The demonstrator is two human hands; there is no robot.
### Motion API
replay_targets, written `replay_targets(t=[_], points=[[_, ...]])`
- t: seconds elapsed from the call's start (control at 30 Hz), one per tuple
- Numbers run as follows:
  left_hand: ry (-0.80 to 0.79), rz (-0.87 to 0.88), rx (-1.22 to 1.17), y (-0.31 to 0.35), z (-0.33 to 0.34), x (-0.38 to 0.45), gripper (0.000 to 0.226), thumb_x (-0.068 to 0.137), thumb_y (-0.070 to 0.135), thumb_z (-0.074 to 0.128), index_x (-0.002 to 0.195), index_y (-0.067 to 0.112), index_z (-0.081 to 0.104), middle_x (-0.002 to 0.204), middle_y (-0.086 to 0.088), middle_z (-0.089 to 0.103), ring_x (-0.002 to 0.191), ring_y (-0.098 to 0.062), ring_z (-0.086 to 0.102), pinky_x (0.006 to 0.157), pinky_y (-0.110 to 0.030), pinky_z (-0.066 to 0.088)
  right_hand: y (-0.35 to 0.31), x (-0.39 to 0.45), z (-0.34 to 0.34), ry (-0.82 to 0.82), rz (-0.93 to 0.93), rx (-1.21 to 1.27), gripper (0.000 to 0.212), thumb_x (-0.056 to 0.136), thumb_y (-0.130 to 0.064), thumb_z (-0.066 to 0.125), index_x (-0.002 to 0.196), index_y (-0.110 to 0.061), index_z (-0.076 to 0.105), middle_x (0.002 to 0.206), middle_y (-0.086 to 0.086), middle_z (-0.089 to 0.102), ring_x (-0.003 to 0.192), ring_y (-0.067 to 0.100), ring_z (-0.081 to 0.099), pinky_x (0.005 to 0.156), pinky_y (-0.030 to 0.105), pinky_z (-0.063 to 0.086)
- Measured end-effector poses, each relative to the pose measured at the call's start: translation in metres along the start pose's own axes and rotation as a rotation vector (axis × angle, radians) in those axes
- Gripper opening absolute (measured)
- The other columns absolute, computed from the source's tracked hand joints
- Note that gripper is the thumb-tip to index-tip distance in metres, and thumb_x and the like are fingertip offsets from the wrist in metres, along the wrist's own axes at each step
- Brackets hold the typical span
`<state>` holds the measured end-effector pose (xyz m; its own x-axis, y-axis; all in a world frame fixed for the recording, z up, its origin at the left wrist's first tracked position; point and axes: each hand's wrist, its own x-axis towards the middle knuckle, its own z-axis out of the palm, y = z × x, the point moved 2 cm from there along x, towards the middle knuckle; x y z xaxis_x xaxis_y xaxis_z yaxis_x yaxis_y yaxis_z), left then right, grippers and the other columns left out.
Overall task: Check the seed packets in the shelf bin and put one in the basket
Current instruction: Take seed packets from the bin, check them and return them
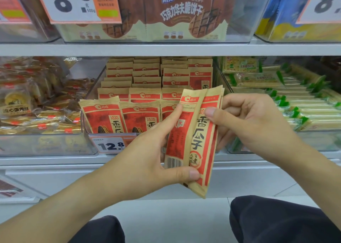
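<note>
While both hands (147, 156) (252, 121) pinch it, one seed packet (195, 141) (tilted) fronts the bin (86, 126).

Both hands hold 2 seed packets (195, 139) upright in front of the shelf bin (147, 99). The left hand (147, 161) grips their lower edge (thumb under the barcode), the right hand (252, 121) pinches the upper right side. Rows of identical packets fill the bin behind a 12.8 price tag (110, 145).

Bare forearms (103, 193); seemingly dark trousers (276, 222)
</note>
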<state>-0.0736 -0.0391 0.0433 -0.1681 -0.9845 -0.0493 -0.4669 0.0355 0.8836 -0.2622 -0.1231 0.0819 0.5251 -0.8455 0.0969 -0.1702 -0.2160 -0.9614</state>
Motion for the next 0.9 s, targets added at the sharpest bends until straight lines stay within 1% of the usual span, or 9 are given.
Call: replay_targets(t=[0.1, 0.2, 0.33, 0.47, 0.6, 0.7, 0.8, 0.87, 0.9], points=[[-0.035, -0.008, 0.001, 0.0, 0.0, 0.0, 0.123, 0.07, 0.039, 0.083, 0.148, 0.064, -0.009, 0.139, 0.037, 0.048, 0.121, 0.011, 0.056, 0.103, -0.023, 0.051, 0.0, -0.001, 0.0, -0.009, -0.004, 0.001, 0.033, 0.08, -0.031, 0.068, 0.094, -0.002, 0.071, 0.078, 0.013, 0.078, 0.066, 0.032, 0.076, 0.051, 0.036, 0.062], [-0.025, 0.002, 0.021, -0.003, 0.0, 0.0, 0.123, 0.078, 0.031, 0.084, 0.149, 0.062, -0.012, 0.139, 0.034, 0.049, 0.123, 0.008, 0.055, 0.105, -0.025, 0.05, 0.0, -0.002, 0.001, -0.057, -0.001, 0.019, 0.04, 0.073, -0.034, 0.073, 0.101, -0.005, 0.07, 0.085, 0.011, 0.079, 0.071, 0.029, 0.078, 0.052, 0.035, 0.062], [-0.035, 0.013, 0.022, -0.006, -0.001, 0.001, 0.122, 0.082, 0.02, 0.081, 0.149, 0.061, -0.012, 0.135, 0.038, 0.049, 0.124, 0.006, 0.055, 0.105, -0.027, 0.051, 0.003, -0.004, 0.005, -0.102, -0.022, -0.035, 0.049, 0.064, -0.029, 0.084, 0.107, -0.013, 0.068, 0.097, 0.006, 0.077, 0.074, 0.03, 0.077, 0.055, 0.046, 0.063], [-0.085, 0.008, -0.078, -0.005, -0.003, 0.002, 0.12, 0.084, 0.006, 0.078, 0.151, 0.058, -0.007, 0.135, 0.038, 0.049, 0.124, -0.002, 0.059, 0.097, -0.034, 0.057, 0.003, -0.003, 0.003, -0.109, -0.033, -0.037, 0.044, 0.067, -0.026, 0.083, 0.106, -0.014, 0.068, 0.099, 0.004, 0.076, 0.074, 0.028, 0.077, 0.056, 0.041, 0.063], [-0.109, 0.019, -0.127, -0.003, -0.005, 0.003, 0.119, 0.083, 0.009, 0.078, 0.152, 0.057, -0.006, 0.141, 0.035, 0.046, 0.126, -0.005, 0.059, 0.096, -0.038, 0.058, 0.005, -0.003, 0.0, -0.127, -0.023, -0.04, 0.043, 0.07, -0.024, 0.082, 0.109, -0.013, 0.067, 0.099, 0.003, 0.077, 0.076, 0.029, 0.078, 0.057, 0.04, 0.064], [-0.12, 0.06, -0.149, -0.002, -0.004, 0.002, 0.117, 0.081, 0.026, 0.08, 0.154, 0.053, -0.008, 0.144, 0.034, 0.045, 0.129, -0.005, 0.057, 0.101, -0.038, 0.055, 0.006, -0.003, 0.0, -0.128, -0.039, -0.022, 0.042, 0.071, -0.025, 0.081, 0.109, -0.014, 0.068, 0.099, 0.005, 0.077, 0.075, 0.028, 0.078, 0.057, 0.036, 0.063], [-0.113, 0.131, -0.139, 0.004, -0.002, -0.001, 0.109, 0.082, 0.039, 0.081, 0.156, 0.049, 0.002, 0.146, 0.027, 0.047, 0.132, -0.004, 0.053, 0.107, -0.034, 0.049, 0.006, -0.005, 0.005, -0.18, -0.074, 0.038, 0.04, 0.08, -0.026, 0.074, 0.117, -0.013, 0.066, 0.104, 0.013, 0.073, 0.08, 0.03, 0.077, 0.062, 0.04, 0.064], [-0.091, 0.152, -0.096, 0.008, -0.002, -0.002, 0.096, 0.084, 0.033, 0.079, 0.155, 0.045, 0.016, 0.137, 0.028, 0.054, 0.123, 0.001, 0.057, 0.1, -0.025, 0.051, 0.008, -0.007, 0.01, -0.23, -0.094, 0.048, 0.04, 0.086, -0.027, 0.07, 0.124, -0.016, 0.063, 0.107, 0.012, 0.07, 0.087, 0.029, 0.076, 0.067, 0.043, 0.064], [-0.084, 0.149, -0.085, 0.008, -0.003, -0.002, 0.088, 0.084, 0.024, 0.075, 0.151, 0.046, 0.023, 0.123, 0.029, 0.061, 0.108, 0.004, 0.062, 0.089, -0.021, 0.054, 0.009, -0.007, 0.011, -0.224, -0.104, 0.034, 0.039, 0.087, -0.028, 0.071, 0.123, -0.018, 0.063, 0.107, 0.009, 0.069, 0.09, 0.027, 0.075, 0.069, 0.042, 0.064]])
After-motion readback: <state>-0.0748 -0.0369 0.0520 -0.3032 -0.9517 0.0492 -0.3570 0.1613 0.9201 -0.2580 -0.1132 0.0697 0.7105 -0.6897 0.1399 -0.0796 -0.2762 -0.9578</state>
